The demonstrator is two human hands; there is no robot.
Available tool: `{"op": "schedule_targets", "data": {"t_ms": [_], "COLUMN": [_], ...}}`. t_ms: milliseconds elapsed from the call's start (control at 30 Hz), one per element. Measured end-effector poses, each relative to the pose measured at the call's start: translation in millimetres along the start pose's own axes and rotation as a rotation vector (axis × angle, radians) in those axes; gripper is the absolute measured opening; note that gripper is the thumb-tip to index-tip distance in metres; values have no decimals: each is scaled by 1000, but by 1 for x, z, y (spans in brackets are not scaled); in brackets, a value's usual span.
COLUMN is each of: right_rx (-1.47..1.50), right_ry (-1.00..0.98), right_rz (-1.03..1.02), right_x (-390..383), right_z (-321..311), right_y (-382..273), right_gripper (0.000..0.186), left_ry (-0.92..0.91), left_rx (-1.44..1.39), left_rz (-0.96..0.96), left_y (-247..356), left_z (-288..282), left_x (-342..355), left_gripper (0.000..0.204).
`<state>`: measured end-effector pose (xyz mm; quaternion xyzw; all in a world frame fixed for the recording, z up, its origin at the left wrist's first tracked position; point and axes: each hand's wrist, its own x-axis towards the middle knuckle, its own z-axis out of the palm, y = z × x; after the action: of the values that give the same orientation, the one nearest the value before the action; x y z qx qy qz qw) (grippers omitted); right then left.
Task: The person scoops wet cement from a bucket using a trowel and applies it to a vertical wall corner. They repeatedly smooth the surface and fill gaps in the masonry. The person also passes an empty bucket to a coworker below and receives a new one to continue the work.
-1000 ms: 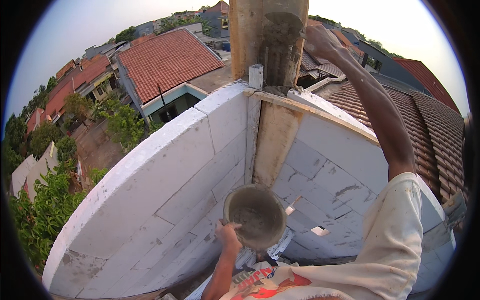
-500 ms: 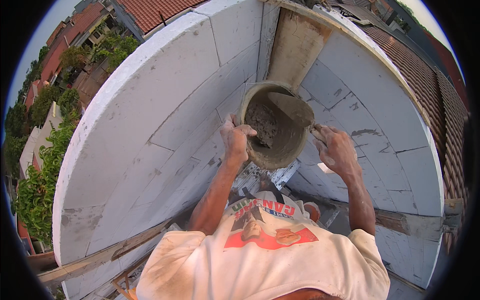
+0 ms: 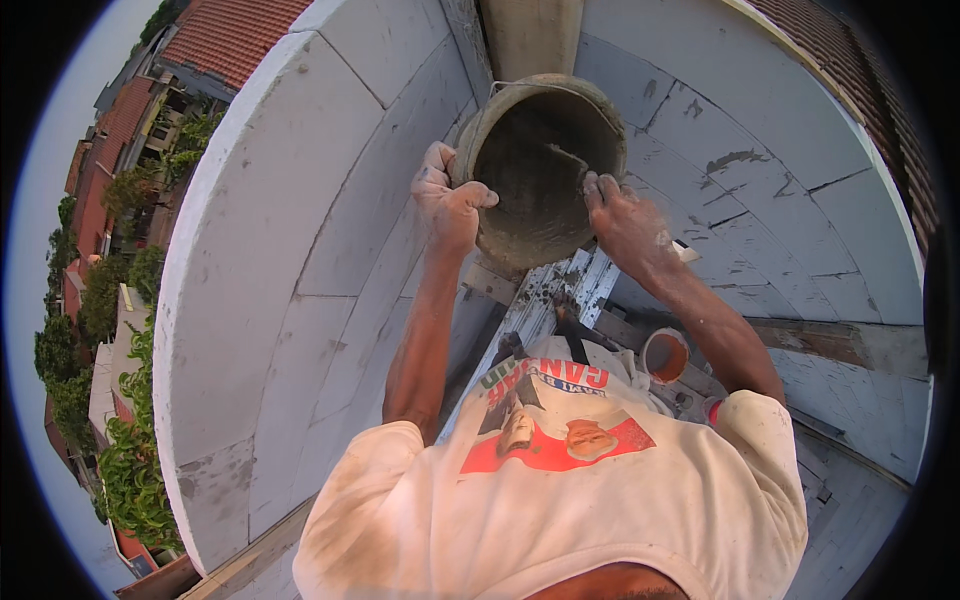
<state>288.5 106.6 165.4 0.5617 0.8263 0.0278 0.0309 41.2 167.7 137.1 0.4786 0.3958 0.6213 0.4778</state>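
Observation:
A mortar-smeared bucket is tilted with its mouth toward me, in the corner between two block walls. My left hand is closed on its left rim, thumb over the edge. My right hand is closed at the right rim around the handle of a trowel, whose handle is mostly hidden by my fingers. The trowel blade is inside the bucket, grey with mortar and hard to tell from the shaded wall. Wet grey mortar coats the inside.
Light block walls rise at left and right, meeting near a wooden board. Below the bucket lie mortar-spotted metal planks. A small orange-lined pail stands to their right. Beyond the left wall are roofs and trees.
The bucket and both hands appear higher in the view as it shifted. The trowel blade, earlier raised across the rim, has gone down into the bucket, with my right hand closer in.

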Motion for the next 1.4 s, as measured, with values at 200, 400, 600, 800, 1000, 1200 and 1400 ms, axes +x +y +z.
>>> {"op": "schedule_targets", "data": {"t_ms": [200, 400, 600, 800, 1000, 1200, 1400], "right_rx": [17, -2, -35, 151, 402, 898, 1025], "right_ry": [39, -195, 29, -142, -194, -224, -256], "right_rz": [59, -51, -121, 254, 244, 164, 193], "right_x": [4, -4, 5, 17, -7, -18, -26], "right_z": [-18, -1, 29, -30, -31, 0, 2], "right_y": [0, -8, -6, -3, 10, 40, 13], "right_gripper": [51, 49, 40, 41, 30, 27, 34], "left_ry": [34, 127, 112, 8, -111, -264, -238], "left_rx": [41, -4, 100, 225, 126, 24, -167], "left_rz": [34, 31, 132, 348, 362, 230, 78], "left_y": [4, 3, -1, -8, 21, 42, 37], "left_z": [2, 7, 13, 11, 24, 21, 15], "left_x": [-9, -15, -19, -26, -32, -31, -26], "left_gripper": [34, 32, 31, 35, 36, 38, 39]}}
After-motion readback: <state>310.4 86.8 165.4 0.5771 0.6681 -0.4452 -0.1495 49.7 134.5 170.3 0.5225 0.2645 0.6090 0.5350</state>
